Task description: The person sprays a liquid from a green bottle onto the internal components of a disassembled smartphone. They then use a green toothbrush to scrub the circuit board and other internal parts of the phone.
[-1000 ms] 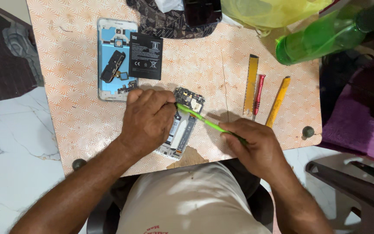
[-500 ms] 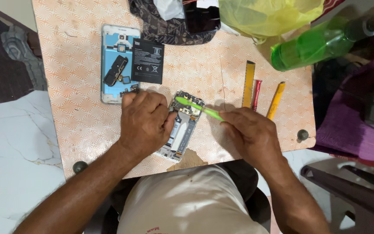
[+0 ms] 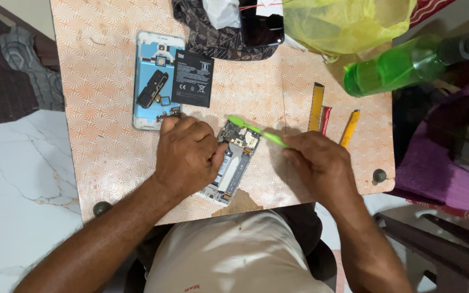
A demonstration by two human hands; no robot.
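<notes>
Since a moment ago, the green brush (image 3: 256,132) has swung flatter, its head now over the top end of the opened phone (image 3: 233,163) instead of slanting across it, and my right hand (image 3: 321,165) has slid closer in. That hand is closed on the brush's handle, fingers curled round it. My left hand (image 3: 187,154) lies pressed on the left edge of the phone, fingers bent, pinning it to the table; whether it grips anything else I cannot tell. The phone lies tilted near the front edge of the orange-patterned table (image 3: 104,146), its circuit board exposed, between my two hands.

To the upper left lies the phone's pale blue back shell (image 3: 150,81), face up like a shallow tray, with small dark parts inside it and a black battery (image 3: 192,78) overlapping its right edge. At the far edge sits a dark patterned pouch (image 3: 202,32), open, with white cloth and a black phone (image 3: 261,21) resting in it. Beside it lies a yellow plastic bag (image 3: 343,21), contents hidden. A green bottle (image 3: 397,68) lies on its side at the right. Three flat pry tools (image 3: 324,116), yellow, red and yellow, lie side by side just beyond my right hand.
</notes>
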